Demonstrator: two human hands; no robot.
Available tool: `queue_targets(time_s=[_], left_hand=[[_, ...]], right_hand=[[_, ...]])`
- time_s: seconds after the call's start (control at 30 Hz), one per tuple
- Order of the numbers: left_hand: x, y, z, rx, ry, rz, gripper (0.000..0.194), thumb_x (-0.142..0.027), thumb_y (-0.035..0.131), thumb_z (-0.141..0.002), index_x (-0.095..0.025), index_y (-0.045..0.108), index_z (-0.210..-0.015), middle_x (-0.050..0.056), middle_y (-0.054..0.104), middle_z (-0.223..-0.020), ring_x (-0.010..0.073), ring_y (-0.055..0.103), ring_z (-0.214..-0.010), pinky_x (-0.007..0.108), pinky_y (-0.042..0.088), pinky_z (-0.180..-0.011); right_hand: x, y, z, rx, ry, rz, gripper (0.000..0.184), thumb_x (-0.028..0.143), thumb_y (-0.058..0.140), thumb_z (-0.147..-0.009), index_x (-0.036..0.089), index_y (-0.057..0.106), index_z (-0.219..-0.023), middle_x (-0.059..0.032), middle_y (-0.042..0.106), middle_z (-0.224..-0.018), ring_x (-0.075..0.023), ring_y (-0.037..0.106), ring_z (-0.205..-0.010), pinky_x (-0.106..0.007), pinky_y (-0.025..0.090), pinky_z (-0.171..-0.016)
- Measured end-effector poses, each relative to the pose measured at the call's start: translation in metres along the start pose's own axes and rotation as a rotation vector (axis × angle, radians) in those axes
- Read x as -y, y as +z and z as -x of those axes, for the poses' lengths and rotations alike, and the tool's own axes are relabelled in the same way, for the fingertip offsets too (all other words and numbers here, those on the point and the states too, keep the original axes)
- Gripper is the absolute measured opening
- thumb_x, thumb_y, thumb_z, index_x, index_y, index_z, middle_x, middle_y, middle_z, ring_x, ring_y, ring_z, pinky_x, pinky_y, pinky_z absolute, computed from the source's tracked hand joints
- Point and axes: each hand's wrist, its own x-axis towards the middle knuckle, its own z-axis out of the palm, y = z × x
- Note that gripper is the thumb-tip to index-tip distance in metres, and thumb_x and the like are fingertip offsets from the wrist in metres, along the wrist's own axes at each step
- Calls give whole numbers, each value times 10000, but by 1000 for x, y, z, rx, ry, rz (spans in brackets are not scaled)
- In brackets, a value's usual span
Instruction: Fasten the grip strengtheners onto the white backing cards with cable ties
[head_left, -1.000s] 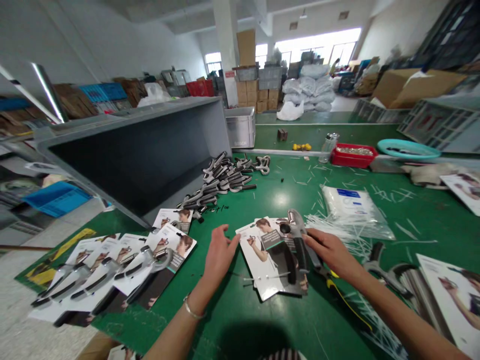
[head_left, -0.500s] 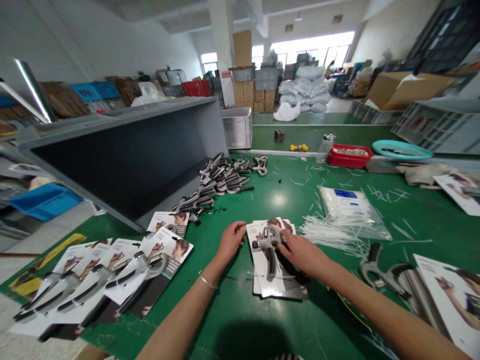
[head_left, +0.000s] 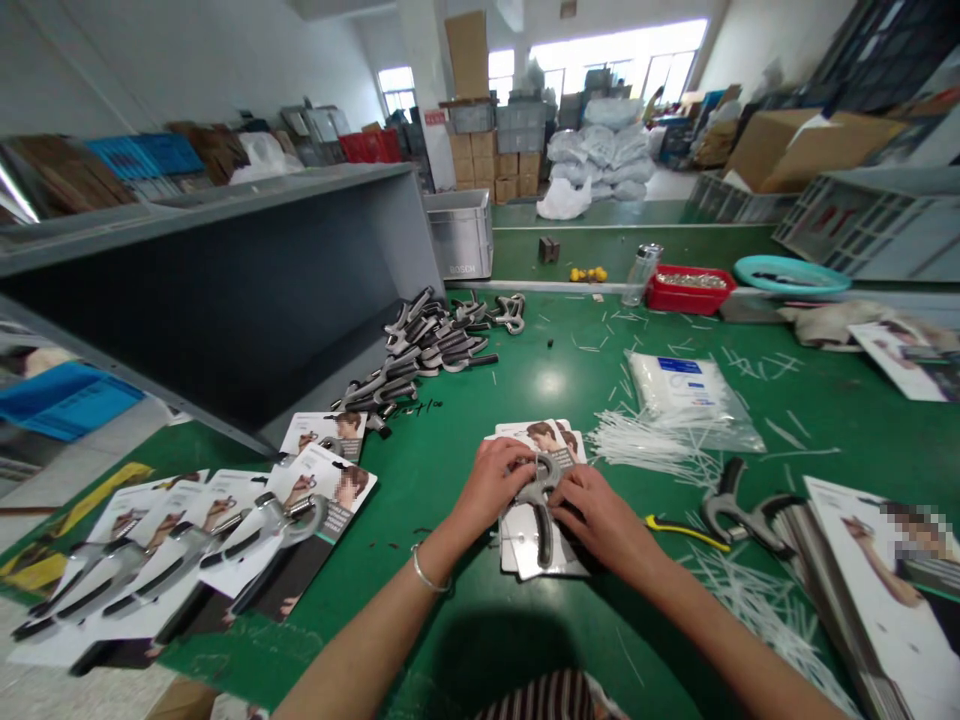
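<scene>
A grey pipe cutter (head_left: 543,532) with a C-shaped head and black handle inlay lies on a small stack of printed cards (head_left: 517,545). My left hand (head_left: 499,482) is closed at the left of its head, fingertips on the metal. From the right, my right hand (head_left: 592,512) pinches at the cutter's neck with curled fingers. Whether a thin tie is also between those fingers cannot be seen. To the right of the cards lie a pile of white cable ties (head_left: 652,448) and a bag of ties (head_left: 679,395).
Several carded cutters (head_left: 262,535) overlap at left, below a grey crate (head_left: 420,230) on its side. Loose cutters (head_left: 435,345) are heaped at its mouth. At right are a yellow-handled tool (head_left: 686,533), more cutters (head_left: 742,515) and a card stack (head_left: 885,580). A red tray (head_left: 690,292) stands farther back.
My left hand has moved right from beside the cards onto the cutter's head. My right hand has shifted lower, to the cutter's right side. The camera view has moved slightly.
</scene>
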Motion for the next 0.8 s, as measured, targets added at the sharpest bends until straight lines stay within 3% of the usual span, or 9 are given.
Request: queue_targets(time_s=[0.1,0.23,0.37,0.47,0.67,0.8], left_hand=[[-8,7,4,-3,-35,8,72,-258,665,-875,-228,730,-886,13,724,-915,212,579,-974,378,386,-928],[-10,12,6,5,2,-55,144,-274,679,-869,-259,725,-1004,16,720,-937,224,566,-973,389,370,-921],[-8,14,3,30,18,-63,97,-274,648,-892,-232,736,-890,34,700,-920,218,572,-962,382,389,-913],[-8,16,4,59,46,-2,108,-246,638,-900,-232,744,-914,34,708,-923,208,589,-953,374,413,-907],[-5,21,10,-29,-39,218,212,-226,686,-857,-236,728,-1065,78,665,-1173,233,572,-1145,406,418,-1025],[-3,22,13,-23,-133,297,140,-216,693,-841,-239,759,-962,80,643,-1210,242,570,-1168,415,421,-1048]], right_hand=[[-9,10,-8,-59,28,-46,70,231,595,-932,219,660,-909,-61,591,-1024,-228,542,-1025,-388,469,-919],[-18,16,-14,-126,36,-92,78,234,620,-913,220,673,-857,-62,592,-1069,-228,540,-1053,-404,451,-957],[-22,16,-17,-201,13,-225,126,244,616,-912,218,676,-804,-61,600,-1111,-228,536,-1108,-413,412,-1013],[-24,13,-17,-255,56,-312,130,286,630,-901,219,681,-802,-63,609,-1133,-240,527,-1148,-434,379,-1037],[-27,5,-16,-173,142,-371,166,331,597,-911,224,704,-842,-67,608,-1208,-251,512,-1199,-460,357,-1052],[-31,3,-15,-108,119,-337,174,336,595,-915,224,713,-852,-76,576,-1262,-265,483,-1231,-487,338,-1070]])
